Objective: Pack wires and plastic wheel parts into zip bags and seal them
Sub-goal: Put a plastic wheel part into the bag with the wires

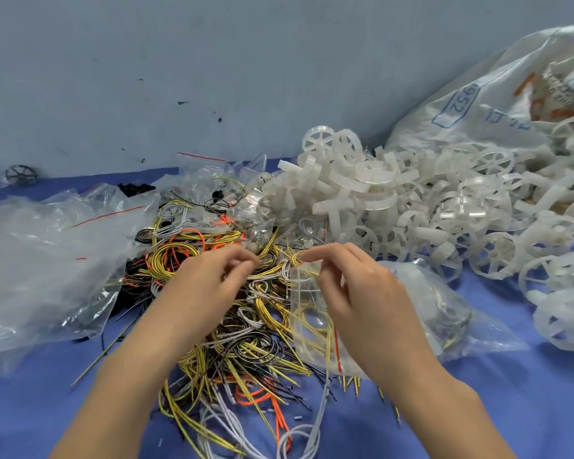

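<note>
A large white woven sack point(497, 104) lay open at the far right of the wire heap point(239, 326), spilling translucent plastic wheel parts point(395, 200) in a broad pile that reached the heap's far-right edge. To the heap's left sprawled a stack of clear plastic bags point(43, 260), some edged with a red zip line; their contents could not be told. Just right of the heap, a filled clear bag point(444, 313) rested on the blue table cover point(511, 392), with wheel parts and wires showing faintly inside. Over the heap's middle, the right hand point(362, 299) pinched the top edge of a small zip bag point(312, 326) holding yellow wires. The left hand point(209, 283), fingers curled together, pinched at wires near the heap's top.
</note>
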